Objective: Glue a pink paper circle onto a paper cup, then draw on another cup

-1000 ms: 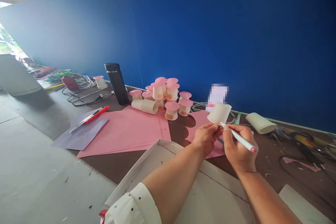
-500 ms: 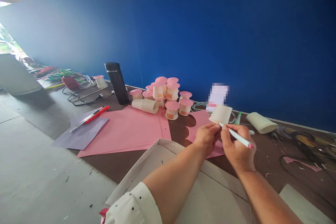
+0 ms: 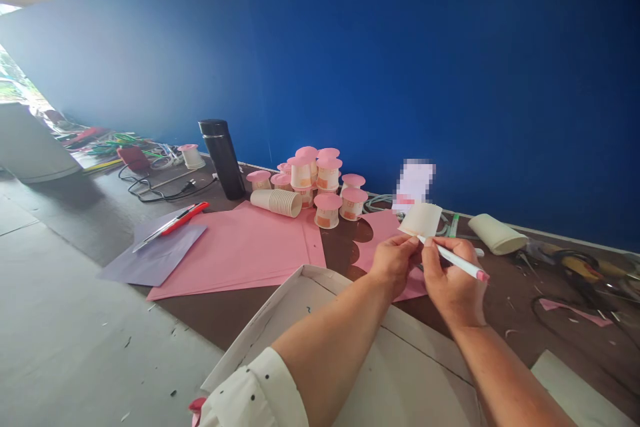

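My left hand (image 3: 395, 261) is closed on the rim of a white paper cup (image 3: 423, 219), which is turned upside down and slightly tilted. In my right hand (image 3: 453, 280) is a white marker pen (image 3: 461, 261) with a pinkish-red end, its tip against the cup near the rim. Part of the left fingers is hidden behind the cup and the other hand. A pink sheet with a scalloped edge (image 3: 377, 240) lies on the table beneath and behind my hands.
Several upturned cups with pink disc tops (image 3: 327, 210) stand at the back, beside a lying stack of cups (image 3: 276, 201). A black flask (image 3: 223, 160), pink sheets (image 3: 250, 240) and a red utility knife (image 3: 185, 217) are to the left. A white board (image 3: 400, 360) lies in front; another cup stack (image 3: 495, 233) is right.
Almost nothing differs. My right hand and the marker pen have shifted very slightly, while the left hand keeps the cup in the same place.
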The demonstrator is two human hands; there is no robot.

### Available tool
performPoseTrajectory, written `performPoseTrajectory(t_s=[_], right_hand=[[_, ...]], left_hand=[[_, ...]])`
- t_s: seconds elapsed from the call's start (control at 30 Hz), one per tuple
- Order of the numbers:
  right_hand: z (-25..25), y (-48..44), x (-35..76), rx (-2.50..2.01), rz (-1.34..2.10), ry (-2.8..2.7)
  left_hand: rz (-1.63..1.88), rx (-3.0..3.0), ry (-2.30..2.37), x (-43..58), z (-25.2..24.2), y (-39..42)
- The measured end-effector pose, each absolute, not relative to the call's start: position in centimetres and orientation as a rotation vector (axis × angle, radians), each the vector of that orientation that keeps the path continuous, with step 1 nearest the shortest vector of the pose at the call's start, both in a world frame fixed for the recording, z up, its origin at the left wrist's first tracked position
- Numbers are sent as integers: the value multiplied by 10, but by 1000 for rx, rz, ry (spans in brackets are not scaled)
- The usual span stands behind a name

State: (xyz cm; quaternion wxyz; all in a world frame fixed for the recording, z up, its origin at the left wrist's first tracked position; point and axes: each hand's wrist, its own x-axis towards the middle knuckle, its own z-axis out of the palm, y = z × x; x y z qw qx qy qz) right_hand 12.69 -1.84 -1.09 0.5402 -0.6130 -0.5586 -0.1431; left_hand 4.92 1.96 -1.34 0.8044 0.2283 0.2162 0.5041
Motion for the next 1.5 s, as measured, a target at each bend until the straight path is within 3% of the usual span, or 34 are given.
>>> performPoseTrajectory(t_s=[1.5], right_hand=[[-9,-19,128,-1470,-343,-1264]], left_hand=[[1066,358,442,41,-10,21]])
